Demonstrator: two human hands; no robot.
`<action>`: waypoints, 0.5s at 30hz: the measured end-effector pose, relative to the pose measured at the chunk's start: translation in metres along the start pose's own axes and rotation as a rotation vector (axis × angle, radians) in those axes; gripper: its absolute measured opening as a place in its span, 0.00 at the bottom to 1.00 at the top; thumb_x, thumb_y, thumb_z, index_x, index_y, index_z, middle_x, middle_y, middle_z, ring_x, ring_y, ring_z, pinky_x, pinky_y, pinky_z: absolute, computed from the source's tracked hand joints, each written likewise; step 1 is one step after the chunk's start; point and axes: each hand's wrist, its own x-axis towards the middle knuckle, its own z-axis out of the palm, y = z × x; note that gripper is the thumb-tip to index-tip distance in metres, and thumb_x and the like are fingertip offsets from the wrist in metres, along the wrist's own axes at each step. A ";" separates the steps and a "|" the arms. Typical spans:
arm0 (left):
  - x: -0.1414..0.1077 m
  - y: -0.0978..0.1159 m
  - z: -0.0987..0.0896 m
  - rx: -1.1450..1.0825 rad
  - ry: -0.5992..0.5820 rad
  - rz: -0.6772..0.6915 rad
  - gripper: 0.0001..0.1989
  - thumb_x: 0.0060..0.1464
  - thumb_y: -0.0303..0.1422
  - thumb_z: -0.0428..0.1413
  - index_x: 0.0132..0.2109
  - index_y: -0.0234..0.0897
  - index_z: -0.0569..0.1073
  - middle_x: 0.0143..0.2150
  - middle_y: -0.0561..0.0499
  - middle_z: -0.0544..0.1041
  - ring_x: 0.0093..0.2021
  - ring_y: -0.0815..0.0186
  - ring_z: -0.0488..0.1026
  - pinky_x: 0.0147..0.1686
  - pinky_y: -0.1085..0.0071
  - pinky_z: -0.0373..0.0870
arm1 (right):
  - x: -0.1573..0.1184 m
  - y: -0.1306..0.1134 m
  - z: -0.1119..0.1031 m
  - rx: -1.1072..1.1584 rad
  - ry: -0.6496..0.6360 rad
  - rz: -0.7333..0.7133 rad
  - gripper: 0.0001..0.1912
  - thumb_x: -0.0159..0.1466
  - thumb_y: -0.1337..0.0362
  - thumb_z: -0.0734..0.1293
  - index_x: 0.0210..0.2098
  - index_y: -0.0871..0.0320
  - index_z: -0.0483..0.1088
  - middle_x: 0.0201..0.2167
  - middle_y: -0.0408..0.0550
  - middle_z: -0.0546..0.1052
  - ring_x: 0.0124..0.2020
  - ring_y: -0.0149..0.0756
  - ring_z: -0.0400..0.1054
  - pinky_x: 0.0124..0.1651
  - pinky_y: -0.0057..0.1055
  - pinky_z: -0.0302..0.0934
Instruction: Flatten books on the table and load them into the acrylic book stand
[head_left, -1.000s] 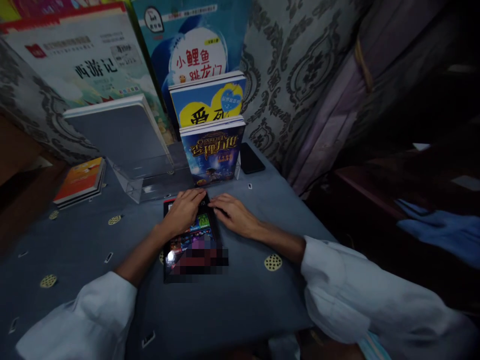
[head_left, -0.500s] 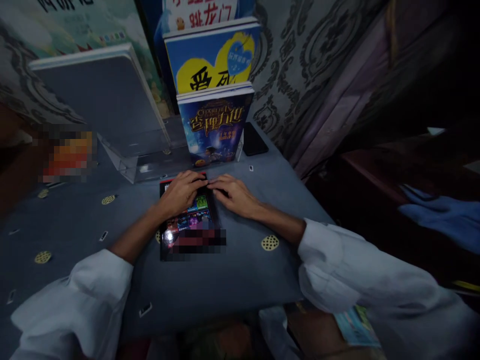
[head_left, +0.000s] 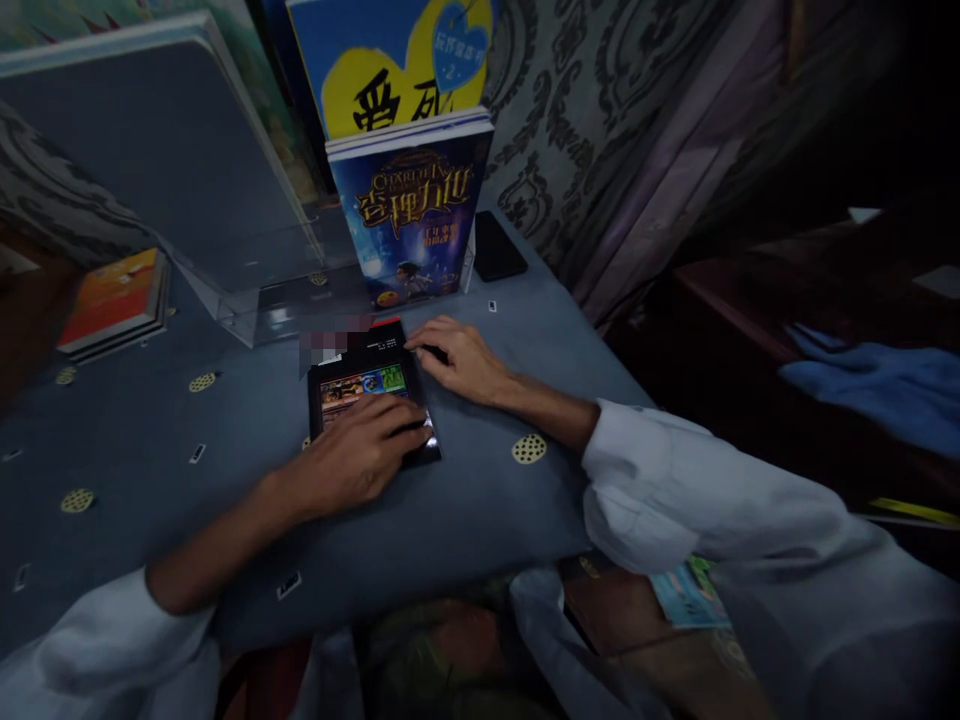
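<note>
A dark book or flat case (head_left: 382, 347) with a red top edge and small colourful pictures lies flat on the blue-grey tabletop (head_left: 420, 530). Across its lower half rests my left hand (head_left: 367, 440), palm down, fingers stretched toward the right edge and covering part of the pictures. My right hand (head_left: 461, 360) is at the upper right corner, its fingertips touching or just beside the edge, fingers slightly bent and apart. Neither hand is seen gripping anything.
Behind the dark item, books (head_left: 416, 220) stand upright in a clear holder. A phone-like black slab (head_left: 499, 247) lies to their right. At the left are a large grey board (head_left: 165, 150) on a clear stand and a small stack of books (head_left: 116, 300). Blue cloth (head_left: 885, 390) lies far right.
My left hand has slid from the top of the dark item down to its lower half, uncovering the upper part. My right hand stays by the upper right corner. The view has shifted slightly.
</note>
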 end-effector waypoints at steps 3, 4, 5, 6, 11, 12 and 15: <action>-0.007 0.015 0.000 0.017 -0.015 0.020 0.17 0.67 0.26 0.48 0.58 0.34 0.74 0.54 0.42 0.78 0.56 0.56 0.72 0.55 0.57 0.72 | 0.000 -0.002 0.000 -0.014 -0.031 -0.032 0.14 0.66 0.72 0.60 0.44 0.58 0.77 0.44 0.52 0.80 0.50 0.44 0.71 0.56 0.44 0.66; -0.008 0.017 0.001 0.027 -0.011 0.024 0.16 0.67 0.27 0.48 0.58 0.34 0.74 0.54 0.42 0.78 0.56 0.56 0.72 0.55 0.57 0.72 | -0.001 -0.002 0.000 -0.025 -0.038 -0.043 0.14 0.66 0.72 0.60 0.44 0.58 0.77 0.44 0.51 0.80 0.50 0.44 0.71 0.57 0.44 0.65; -0.008 0.019 0.002 0.038 -0.005 0.027 0.16 0.67 0.28 0.49 0.58 0.34 0.74 0.54 0.42 0.78 0.55 0.56 0.73 0.55 0.57 0.72 | -0.001 -0.002 0.001 -0.036 -0.047 -0.059 0.14 0.66 0.71 0.60 0.44 0.58 0.77 0.45 0.51 0.80 0.51 0.44 0.71 0.58 0.45 0.65; -0.008 0.019 0.003 0.051 0.006 0.031 0.15 0.68 0.30 0.49 0.57 0.34 0.74 0.53 0.42 0.78 0.55 0.56 0.73 0.55 0.57 0.72 | -0.001 -0.002 0.002 -0.048 -0.056 -0.076 0.15 0.66 0.71 0.60 0.45 0.57 0.77 0.45 0.52 0.80 0.51 0.44 0.70 0.58 0.46 0.65; -0.006 0.020 0.009 0.122 0.086 0.040 0.13 0.69 0.29 0.49 0.53 0.31 0.75 0.50 0.42 0.80 0.52 0.58 0.74 0.51 0.60 0.73 | -0.001 0.001 0.007 -0.112 -0.097 -0.154 0.14 0.68 0.67 0.61 0.47 0.59 0.77 0.47 0.54 0.79 0.53 0.46 0.70 0.59 0.48 0.64; -0.006 0.021 0.009 0.138 0.090 0.040 0.12 0.69 0.28 0.49 0.52 0.31 0.75 0.50 0.42 0.80 0.52 0.59 0.74 0.51 0.61 0.74 | -0.002 0.002 0.008 -0.126 -0.101 -0.161 0.14 0.69 0.67 0.61 0.48 0.60 0.77 0.48 0.55 0.79 0.53 0.46 0.70 0.59 0.48 0.64; -0.007 0.022 0.010 0.170 0.069 0.040 0.13 0.69 0.28 0.48 0.54 0.32 0.74 0.51 0.43 0.80 0.53 0.59 0.74 0.52 0.61 0.73 | -0.003 0.001 0.008 -0.173 -0.113 -0.158 0.14 0.70 0.64 0.63 0.50 0.62 0.76 0.49 0.58 0.79 0.54 0.47 0.70 0.58 0.48 0.63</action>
